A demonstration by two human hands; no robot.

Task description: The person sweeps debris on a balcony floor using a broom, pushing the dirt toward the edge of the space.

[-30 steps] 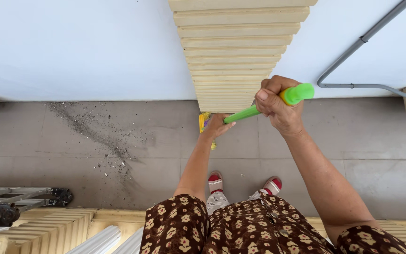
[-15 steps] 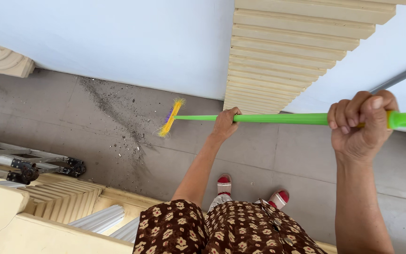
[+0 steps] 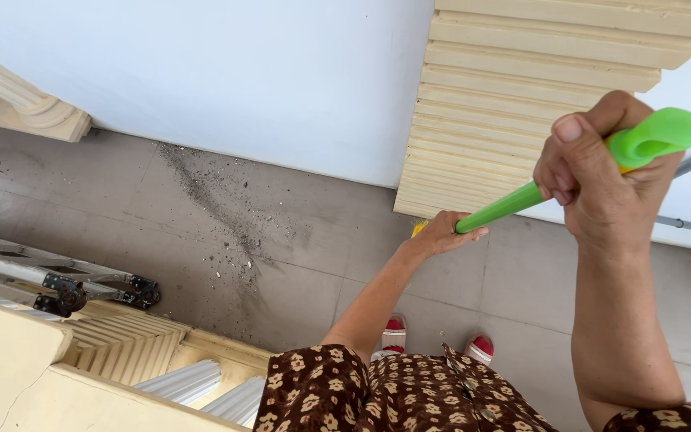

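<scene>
Mid-sweep. My right hand (image 3: 601,172) is nearest the camera, fingers wrapped tight round the top end of the green broom handle (image 3: 505,206), thumb pressed on the grip. Further down the shaft my left hand (image 3: 440,234) is closed on the handle too, arm stretched out over my patterned dress (image 3: 393,396) and my red-and-white shoes (image 3: 393,330). The handle slants from upper right down toward the floor; only a sliver of the yellow broom head (image 3: 417,230) shows behind my left hand, close to the base of the ribbed cream pillar (image 3: 489,136) (most of the bristles are hidden).

Beyond that — the grey tiled floor (image 3: 521,280), with a dark streak of dirt and grit (image 3: 217,208) running from the white wall (image 3: 241,72) out across the tiles, well to the left of the broom head. A folded metal ladder (image 3: 57,280) lies at the far left.

I judge this the pull-back part of a stroke: the head is near my feet, apart from the dirt. The next move calls for both grips to stay firm, swinging the head left to reach the streak and keeping the bristles flat on the tiles.
</scene>
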